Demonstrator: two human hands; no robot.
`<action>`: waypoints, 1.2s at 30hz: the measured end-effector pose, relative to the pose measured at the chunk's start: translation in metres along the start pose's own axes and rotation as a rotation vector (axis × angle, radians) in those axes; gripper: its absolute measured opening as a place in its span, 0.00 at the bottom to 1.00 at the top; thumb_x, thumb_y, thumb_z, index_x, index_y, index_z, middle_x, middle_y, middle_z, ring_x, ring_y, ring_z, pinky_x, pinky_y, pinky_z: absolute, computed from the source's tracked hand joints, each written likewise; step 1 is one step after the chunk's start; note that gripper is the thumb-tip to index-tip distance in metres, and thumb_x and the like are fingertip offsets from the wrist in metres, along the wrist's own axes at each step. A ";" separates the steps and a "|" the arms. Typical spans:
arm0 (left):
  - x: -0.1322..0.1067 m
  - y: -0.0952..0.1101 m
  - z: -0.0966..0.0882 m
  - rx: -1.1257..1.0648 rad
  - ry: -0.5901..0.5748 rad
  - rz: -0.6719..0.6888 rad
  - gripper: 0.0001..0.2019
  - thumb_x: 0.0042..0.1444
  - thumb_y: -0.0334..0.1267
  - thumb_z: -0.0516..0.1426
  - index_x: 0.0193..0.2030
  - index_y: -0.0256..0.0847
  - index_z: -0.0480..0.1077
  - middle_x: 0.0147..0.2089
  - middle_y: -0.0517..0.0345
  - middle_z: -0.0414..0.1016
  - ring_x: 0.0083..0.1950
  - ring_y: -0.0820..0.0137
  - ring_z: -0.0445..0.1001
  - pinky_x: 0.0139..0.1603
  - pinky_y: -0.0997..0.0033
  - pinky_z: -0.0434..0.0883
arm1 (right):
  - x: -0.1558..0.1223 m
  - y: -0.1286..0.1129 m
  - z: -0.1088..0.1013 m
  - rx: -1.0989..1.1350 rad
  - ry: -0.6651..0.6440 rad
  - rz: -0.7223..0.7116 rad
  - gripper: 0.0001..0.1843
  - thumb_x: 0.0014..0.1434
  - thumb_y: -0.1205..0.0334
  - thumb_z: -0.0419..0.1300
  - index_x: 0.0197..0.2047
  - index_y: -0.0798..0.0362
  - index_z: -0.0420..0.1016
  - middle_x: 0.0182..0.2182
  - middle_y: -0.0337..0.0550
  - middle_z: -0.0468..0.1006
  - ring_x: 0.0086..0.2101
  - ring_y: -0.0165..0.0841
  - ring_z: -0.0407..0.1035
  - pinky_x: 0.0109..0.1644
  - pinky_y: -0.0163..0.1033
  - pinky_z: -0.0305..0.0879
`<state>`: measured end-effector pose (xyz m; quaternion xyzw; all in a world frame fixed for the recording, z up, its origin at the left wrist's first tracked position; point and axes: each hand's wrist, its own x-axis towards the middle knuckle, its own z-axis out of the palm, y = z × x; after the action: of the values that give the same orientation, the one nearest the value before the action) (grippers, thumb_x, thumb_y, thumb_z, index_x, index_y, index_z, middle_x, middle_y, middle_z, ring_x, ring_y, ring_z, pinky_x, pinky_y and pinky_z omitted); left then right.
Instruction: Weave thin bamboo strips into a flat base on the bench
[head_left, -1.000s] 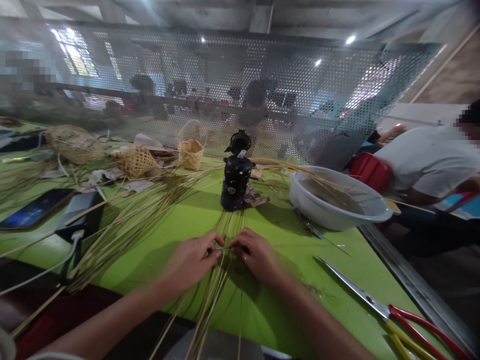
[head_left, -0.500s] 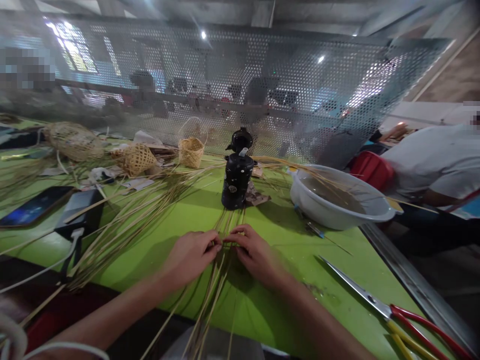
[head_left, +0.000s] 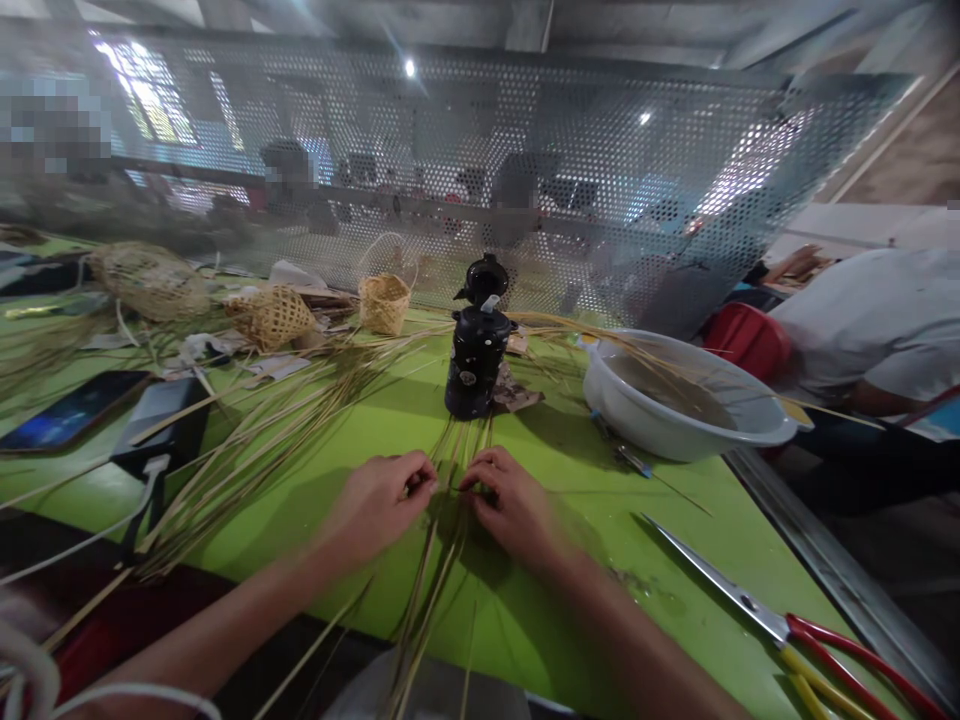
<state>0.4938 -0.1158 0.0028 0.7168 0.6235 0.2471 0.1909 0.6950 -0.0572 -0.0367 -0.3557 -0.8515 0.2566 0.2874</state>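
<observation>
My left hand (head_left: pixel 382 500) and my right hand (head_left: pixel 510 505) rest close together on the green table (head_left: pixel 315 480), fingers curled and pinched on thin bamboo strips (head_left: pixel 439 570). The strips run from under a black bottle (head_left: pixel 474 345) toward me and past the table's near edge. A thin cross strip passes between the two hands' fingertips. The bottle stands upright just beyond my hands.
A white basin (head_left: pixel 682 395) sits at the right, with red-handled scissors (head_left: pixel 780 625) near the front right corner. Loose strips (head_left: pixel 255 430), small woven baskets (head_left: pixel 382 300), a phone (head_left: pixel 67 410) and a power bank (head_left: pixel 161 425) lie to the left. A perforated metal screen (head_left: pixel 525 170) backs the table; a person in white (head_left: pixel 870 320) sits at right.
Both hands have shifted slightly away from me along the strips, toward the bottle, staying pinched together. The strips beneath them have splayed a little.
</observation>
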 end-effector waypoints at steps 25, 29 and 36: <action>0.002 -0.005 0.005 0.394 -0.090 0.271 0.16 0.66 0.50 0.52 0.46 0.47 0.77 0.47 0.53 0.70 0.51 0.59 0.67 0.50 0.60 0.63 | 0.003 0.006 0.000 0.164 0.047 -0.029 0.05 0.60 0.71 0.61 0.35 0.51 0.75 0.41 0.44 0.74 0.44 0.35 0.70 0.49 0.41 0.65; 0.000 -0.004 0.002 0.397 -0.117 0.266 0.17 0.65 0.52 0.51 0.47 0.48 0.77 0.47 0.53 0.70 0.51 0.59 0.67 0.50 0.60 0.63 | 0.003 0.004 -0.002 0.160 -0.014 -0.037 0.06 0.61 0.72 0.60 0.37 0.50 0.74 0.46 0.44 0.75 0.47 0.36 0.70 0.51 0.41 0.64; -0.009 -0.015 -0.004 0.413 -0.100 0.298 0.13 0.66 0.43 0.54 0.53 0.53 0.75 0.49 0.55 0.71 0.52 0.61 0.67 0.52 0.62 0.63 | 0.003 0.002 -0.002 0.069 -0.108 -0.027 0.06 0.63 0.70 0.58 0.39 0.50 0.75 0.39 0.43 0.77 0.42 0.36 0.71 0.47 0.40 0.65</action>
<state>0.4788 -0.1230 -0.0033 0.8358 0.5380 0.1041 0.0324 0.6956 -0.0538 -0.0354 -0.3197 -0.8611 0.3009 0.2566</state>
